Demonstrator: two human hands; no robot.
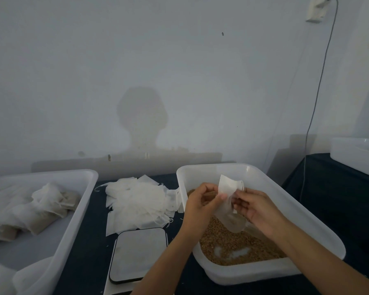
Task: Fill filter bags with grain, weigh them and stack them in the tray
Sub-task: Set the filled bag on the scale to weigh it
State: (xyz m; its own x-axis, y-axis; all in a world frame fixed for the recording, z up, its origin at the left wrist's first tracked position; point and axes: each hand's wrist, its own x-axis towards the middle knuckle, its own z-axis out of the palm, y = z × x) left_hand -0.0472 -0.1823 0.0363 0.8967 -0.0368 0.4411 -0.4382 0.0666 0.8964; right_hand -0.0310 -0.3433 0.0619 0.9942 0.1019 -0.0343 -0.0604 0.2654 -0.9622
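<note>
Left hand (202, 201) and right hand (254, 206), fingers curled, meet in a pinching grip.

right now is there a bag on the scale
No, the scale platform is bare; both hands hold the filter bag over the grain tub.

A plain pale wall (179, 71) fills the view beyond the hands, dim and evenly lit. A person's shadow (142, 120) falls on it straight ahead. High up to the right a white socket (316, 9) sits on the wall, and a thin grey cable (320, 81) hangs down from it. The counter (94, 241) is covered in dark cloth; to the right stands a second dark-covered surface (328, 177), slightly higher.
</note>
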